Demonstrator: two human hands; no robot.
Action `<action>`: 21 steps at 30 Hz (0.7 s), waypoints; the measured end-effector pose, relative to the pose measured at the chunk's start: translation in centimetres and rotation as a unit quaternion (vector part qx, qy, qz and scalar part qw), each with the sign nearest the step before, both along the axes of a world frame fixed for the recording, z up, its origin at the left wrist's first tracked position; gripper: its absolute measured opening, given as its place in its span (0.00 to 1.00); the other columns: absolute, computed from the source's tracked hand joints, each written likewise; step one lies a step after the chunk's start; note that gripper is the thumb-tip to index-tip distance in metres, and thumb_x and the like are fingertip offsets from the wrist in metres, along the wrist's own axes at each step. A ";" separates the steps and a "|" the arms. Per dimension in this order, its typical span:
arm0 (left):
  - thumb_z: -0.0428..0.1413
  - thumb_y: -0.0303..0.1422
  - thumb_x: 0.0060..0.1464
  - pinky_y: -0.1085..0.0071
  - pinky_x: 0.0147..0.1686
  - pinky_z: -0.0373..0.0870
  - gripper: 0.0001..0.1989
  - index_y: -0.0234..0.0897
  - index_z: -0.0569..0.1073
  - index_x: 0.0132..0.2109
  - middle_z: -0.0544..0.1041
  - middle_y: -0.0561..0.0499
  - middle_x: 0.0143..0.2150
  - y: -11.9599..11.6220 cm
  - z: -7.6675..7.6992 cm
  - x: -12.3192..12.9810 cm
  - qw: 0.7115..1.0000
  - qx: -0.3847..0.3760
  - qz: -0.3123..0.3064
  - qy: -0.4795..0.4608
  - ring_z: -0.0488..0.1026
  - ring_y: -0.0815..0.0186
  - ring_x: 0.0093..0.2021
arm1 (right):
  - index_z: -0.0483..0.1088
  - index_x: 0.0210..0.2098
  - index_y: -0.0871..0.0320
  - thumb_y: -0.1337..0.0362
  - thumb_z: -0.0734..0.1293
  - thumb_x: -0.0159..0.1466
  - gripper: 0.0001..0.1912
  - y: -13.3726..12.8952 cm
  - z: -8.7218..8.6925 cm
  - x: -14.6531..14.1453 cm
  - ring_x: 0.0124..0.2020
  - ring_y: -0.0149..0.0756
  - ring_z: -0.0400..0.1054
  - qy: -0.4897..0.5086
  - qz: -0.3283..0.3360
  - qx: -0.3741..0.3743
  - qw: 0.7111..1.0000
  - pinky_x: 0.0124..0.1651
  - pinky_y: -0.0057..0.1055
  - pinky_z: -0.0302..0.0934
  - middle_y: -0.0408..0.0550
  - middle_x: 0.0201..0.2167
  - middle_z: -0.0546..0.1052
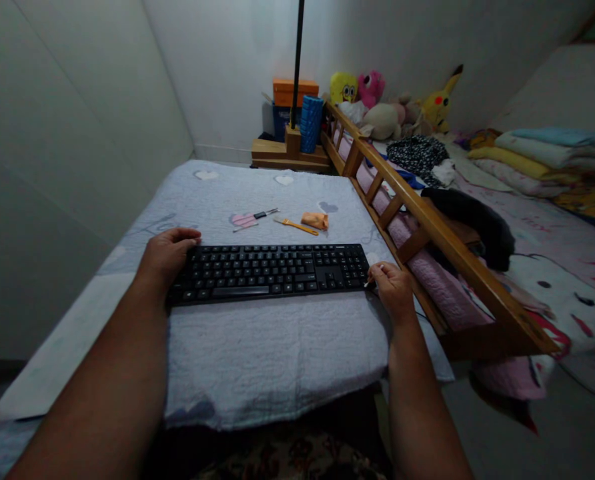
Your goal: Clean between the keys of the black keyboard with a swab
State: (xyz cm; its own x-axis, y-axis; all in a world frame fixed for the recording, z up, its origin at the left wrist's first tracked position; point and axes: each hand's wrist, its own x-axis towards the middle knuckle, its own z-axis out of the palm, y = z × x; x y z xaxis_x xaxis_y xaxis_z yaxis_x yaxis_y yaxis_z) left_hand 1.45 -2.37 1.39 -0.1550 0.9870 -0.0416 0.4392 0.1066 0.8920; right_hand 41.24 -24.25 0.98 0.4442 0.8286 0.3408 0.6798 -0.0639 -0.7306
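A black keyboard (272,270) lies flat on a pale blue cloth with heart patterns (277,347). My left hand (170,257) is closed round the keyboard's left end, thumb and fingers near its upper corner. At the lower right corner, my right hand (388,283) pinches a thin white-tipped stick (369,283), apparently a cotton swab, beside the number keys. Beyond the keyboard lie a yellow-handled brush (300,227), a dark-handled tool (261,215), another thin swab-like stick (246,227) and a small orange-brown pouch (315,221).
A wooden bed rail (417,200) runs along the right side, with bedding and plush toys (387,120) beyond it. At the back stand a black pole (298,67), a blue foam roller (311,125) and an orange box (295,91).
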 end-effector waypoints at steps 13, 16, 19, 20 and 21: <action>0.60 0.31 0.40 0.61 0.52 0.69 0.12 0.37 0.79 0.36 0.81 0.49 0.37 -0.5 0.7 0.3 1.000 -0.014 0.007 0.003 0.76 0.59 0.41 | 0.71 0.24 0.54 0.57 0.62 0.66 0.16 0.1 -0.1 -0.2 0.33 0.39 0.69 -0.001 0.026 0.009 1.000 0.42 0.35 0.60 0.45 0.26 0.74; 0.59 0.31 0.40 0.61 0.50 0.70 0.12 0.37 0.79 0.36 0.80 0.49 0.36 -0.7 0.9 0.4 1.000 -0.009 0.005 0.014 0.75 0.58 0.41 | 0.71 0.26 0.54 0.56 0.61 0.66 0.16 0.1 -0.1 -0.2 0.34 0.40 0.70 -0.008 0.023 0.011 1.000 0.42 0.35 0.60 0.45 0.27 0.75; 0.59 0.32 0.40 0.61 0.49 0.69 0.13 0.37 0.79 0.37 0.80 0.49 0.36 -0.5 0.7 0.3 1.000 -0.013 0.003 0.024 0.74 0.58 0.40 | 0.73 0.27 0.54 0.56 0.62 0.66 0.15 0.2 -0.1 -0.2 0.35 0.40 0.70 -0.015 0.019 0.017 1.000 0.44 0.35 0.61 0.46 0.29 0.76; 0.59 0.32 0.40 0.61 0.50 0.69 0.13 0.37 0.79 0.37 0.80 0.49 0.36 -0.4 0.6 0.2 1.000 -0.017 0.004 0.024 0.74 0.58 0.40 | 0.73 0.27 0.54 0.56 0.62 0.66 0.15 0.2 -0.1 -0.2 0.36 0.40 0.71 -0.016 0.019 0.020 0.999 0.44 0.35 0.61 0.46 0.29 0.76; 0.60 0.32 0.40 0.60 0.50 0.69 0.14 0.37 0.79 0.38 0.80 0.49 0.36 -0.3 0.4 0.1 0.999 -0.023 0.004 0.025 0.74 0.58 0.39 | 0.73 0.27 0.54 0.56 0.62 0.66 0.15 0.2 -0.2 -0.2 0.37 0.40 0.71 -0.016 0.019 0.023 0.999 0.45 0.35 0.61 0.46 0.30 0.77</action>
